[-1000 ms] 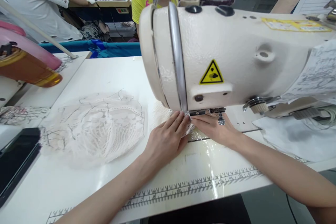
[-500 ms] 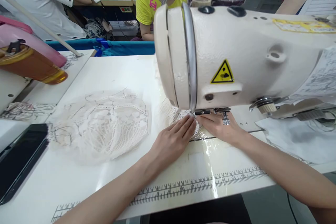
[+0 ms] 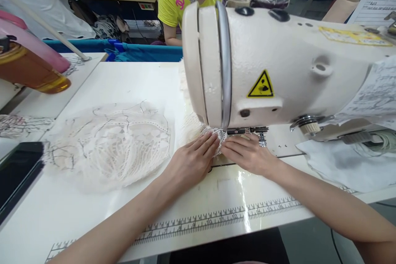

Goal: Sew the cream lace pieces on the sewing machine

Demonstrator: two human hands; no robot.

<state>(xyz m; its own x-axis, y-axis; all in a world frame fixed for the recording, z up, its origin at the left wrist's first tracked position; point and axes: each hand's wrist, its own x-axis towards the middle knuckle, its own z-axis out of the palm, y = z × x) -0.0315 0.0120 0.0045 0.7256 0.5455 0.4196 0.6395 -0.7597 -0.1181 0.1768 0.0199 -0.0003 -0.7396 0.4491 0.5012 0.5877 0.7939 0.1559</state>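
Observation:
Both hands rest on a piece of white lace (image 3: 220,137) beneath the head of a sewing machine (image 3: 256,62). My left hand (image 3: 195,157) lies flat on the lace, its fingers stretched out side by side toward the needle area. Just right of it, my right hand (image 3: 247,152) presses the lace's right side, fingers extended and slightly bent. The needle and presser foot are mostly hidden behind the machine head and my fingers. More lace spreads behind my left fingers. Left of my hands, a lace piece (image 3: 123,148) with loose dark threads lies on the table.
A printed ruler (image 3: 210,222) runs along the table's front edge. At the left are a phone (image 3: 18,177), an amber cup (image 3: 34,68) and a pink bottle (image 3: 40,41). White cloth (image 3: 349,165) lies at the right. Two people sit beyond the table.
My left hand has shifted slightly left and toward me. My right hand has come out from beneath the machine head, and more of the lace shows between my hands.

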